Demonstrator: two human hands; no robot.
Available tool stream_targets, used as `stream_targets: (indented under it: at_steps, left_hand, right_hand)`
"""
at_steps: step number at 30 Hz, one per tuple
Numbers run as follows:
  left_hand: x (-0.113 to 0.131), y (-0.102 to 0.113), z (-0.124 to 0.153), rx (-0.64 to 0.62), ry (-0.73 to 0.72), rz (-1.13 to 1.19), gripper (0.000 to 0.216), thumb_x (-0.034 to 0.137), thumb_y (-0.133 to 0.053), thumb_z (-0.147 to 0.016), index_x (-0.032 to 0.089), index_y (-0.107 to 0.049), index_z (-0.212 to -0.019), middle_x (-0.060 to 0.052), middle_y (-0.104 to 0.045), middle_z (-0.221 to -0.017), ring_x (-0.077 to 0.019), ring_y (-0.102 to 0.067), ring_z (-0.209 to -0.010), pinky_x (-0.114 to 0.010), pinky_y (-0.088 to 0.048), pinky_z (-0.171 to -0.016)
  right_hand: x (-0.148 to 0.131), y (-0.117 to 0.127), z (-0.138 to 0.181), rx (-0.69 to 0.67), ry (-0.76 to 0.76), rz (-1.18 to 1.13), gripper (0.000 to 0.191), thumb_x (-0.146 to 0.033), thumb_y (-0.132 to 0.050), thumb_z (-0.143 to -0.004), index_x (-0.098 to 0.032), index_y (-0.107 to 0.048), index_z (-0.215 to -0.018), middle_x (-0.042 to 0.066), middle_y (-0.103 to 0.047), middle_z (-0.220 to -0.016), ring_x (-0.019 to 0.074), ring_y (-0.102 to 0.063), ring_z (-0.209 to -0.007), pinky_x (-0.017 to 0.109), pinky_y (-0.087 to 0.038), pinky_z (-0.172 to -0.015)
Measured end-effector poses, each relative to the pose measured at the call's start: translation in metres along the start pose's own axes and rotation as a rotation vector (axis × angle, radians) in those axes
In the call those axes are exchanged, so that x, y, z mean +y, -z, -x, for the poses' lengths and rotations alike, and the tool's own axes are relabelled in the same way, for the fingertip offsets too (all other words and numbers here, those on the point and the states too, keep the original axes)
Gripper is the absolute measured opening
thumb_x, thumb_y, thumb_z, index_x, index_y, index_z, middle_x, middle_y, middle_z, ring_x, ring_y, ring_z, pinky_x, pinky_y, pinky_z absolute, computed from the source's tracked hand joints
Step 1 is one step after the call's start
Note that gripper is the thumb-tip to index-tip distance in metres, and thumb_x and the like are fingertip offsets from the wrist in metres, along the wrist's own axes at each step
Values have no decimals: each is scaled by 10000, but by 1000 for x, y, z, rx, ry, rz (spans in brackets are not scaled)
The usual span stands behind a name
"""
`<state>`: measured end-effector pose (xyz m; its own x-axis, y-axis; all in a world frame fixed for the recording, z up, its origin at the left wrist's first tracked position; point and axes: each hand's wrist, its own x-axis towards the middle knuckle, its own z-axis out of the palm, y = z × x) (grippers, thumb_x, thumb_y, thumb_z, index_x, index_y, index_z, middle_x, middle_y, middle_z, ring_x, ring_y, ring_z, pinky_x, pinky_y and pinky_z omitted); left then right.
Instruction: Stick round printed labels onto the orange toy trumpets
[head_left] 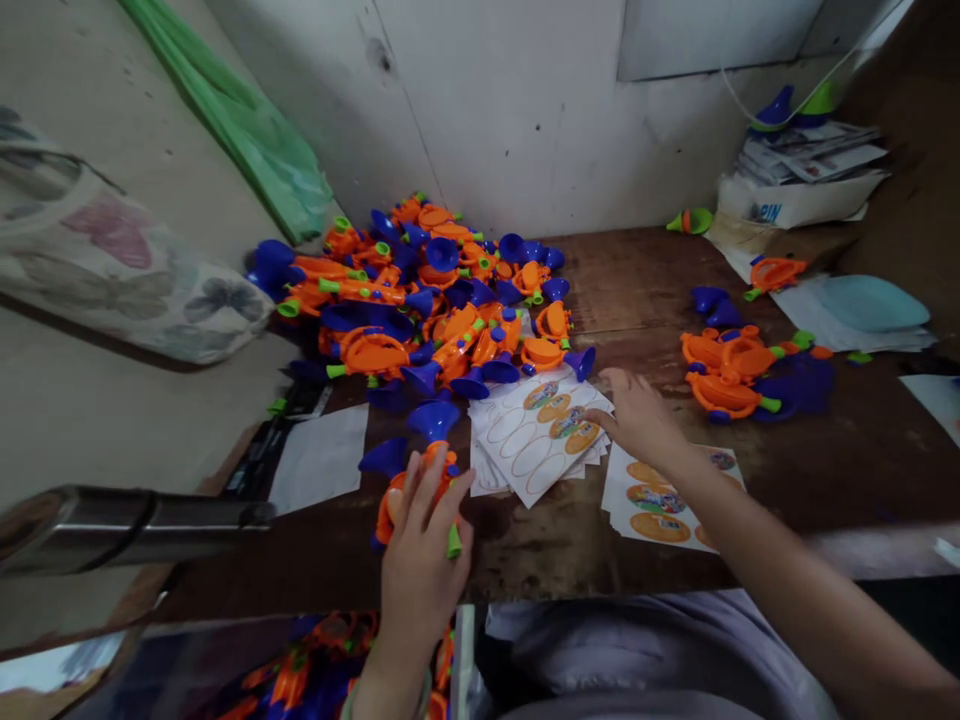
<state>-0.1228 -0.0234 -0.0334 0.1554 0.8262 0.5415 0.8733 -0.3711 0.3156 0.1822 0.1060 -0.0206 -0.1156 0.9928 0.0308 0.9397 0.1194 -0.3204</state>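
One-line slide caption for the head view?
Left hand holds an orange toy trumpet; right hand touches a sticker sheet on the wooden table.

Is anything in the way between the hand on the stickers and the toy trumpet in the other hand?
Nothing visible: only bare wooden table lies between the right hand on the white sticker sheet and the orange-and-blue plastic toy trumpet in the left hand.

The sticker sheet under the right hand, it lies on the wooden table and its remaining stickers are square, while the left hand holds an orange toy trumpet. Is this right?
Not quite. In the head view the stickers on the sticker sheet are oval, not square. The rest holds: the right hand rests on the sheet on the wooden table, and the left hand holds an orange toy trumpet.
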Motion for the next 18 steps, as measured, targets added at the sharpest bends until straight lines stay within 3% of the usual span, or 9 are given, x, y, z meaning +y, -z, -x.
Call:
stream_targets:
  at_steps: [3,6,8,11,14,18]
  left_hand:
    - [-25,-7,20,-186,-29,-195,448,116,-613,-1000,169,-717,-1432,-255,-504,-1716,-483,-290,-1693,-712,-488,-1239]
    - [-31,-13,28,-305,-36,-282,586,252,-755,-928,85,-686,-1486,-325,-421,-1743,-572,-169,-1697,-838,-364,-1249]
    - [-25,-17,25,-322,5,-316,623,284,-780,-917,62,-682,-1490,-334,-424,-1736,-591,-184,-1687,-864,-317,-1253]
    - [-10,-28,11,-343,43,-269,564,274,-711,-985,97,-665,-1519,-284,-465,-1731,-541,-258,-1686,-811,-366,-1264]
    - [5,-45,-11,-299,39,-111,514,247,-656,-1018,147,-656,-1522,-241,-556,-1683,-463,-354,-1674,-722,-436,-1270]
    - [16,-58,-53,-67,71,183,487,276,-614,-1046,150,-632,-1516,-240,-656,-1585,-401,-541,-1577,-614,-542,-1218]
  right_hand:
    - [-3,-6,-6,-65,34,10,414,-370,-811,-954,-172,-663,-1286,214,-769,-1313,416,-703,-1255,512,-573,-1009]
    - [-10,-15,-6,-100,51,7,481,-287,-895,-859,-188,-669,-1272,203,-758,-1336,400,-691,-1279,482,-568,-1013]
    - [-12,-21,-7,-104,50,-12,496,-209,-911,-818,-198,-672,-1253,193,-762,-1325,392,-691,-1281,475,-561,-1019]
    - [-12,-29,-11,-84,49,-71,480,-89,-877,-792,-203,-668,-1208,174,-778,-1269,366,-705,-1245,450,-554,-1010]
    - [-10,-32,-13,-43,53,-164,423,-8,-763,-828,-194,-644,-1190,126,-789,-1100,296,-750,-1059,386,-565,-899]
    - [-10,-22,3,10,144,-337,366,-22,-661,-891,-214,-587,-1194,-20,-707,-849,187,-717,-765,288,-547,-714]
